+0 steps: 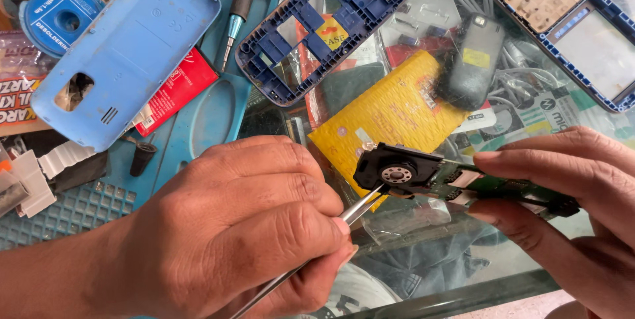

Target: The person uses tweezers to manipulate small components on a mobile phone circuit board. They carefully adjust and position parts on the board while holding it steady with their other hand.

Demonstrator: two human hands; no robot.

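Over the glass table, at about 4 o'clock from frame centre, a small green circuit board is held in the air, a black round speaker module at its left end. Right hand pinches the board by its long edges, thumb below, fingers above. Left hand is clenched around metal tweezers, tips touching the underside of the speaker module.

Board looks light, thin, stiff and probably brittle; best gripped by the bare edges, off the components. Speaker housing seems plastic, likely to mark under the tips.

At 10 o'clock lies a light blue back cover; at 12 o'clock a dark blue phone frame and a screwdriver; at 2 o'clock a keypad front housing. A yellow packet sits under the glass near centre.
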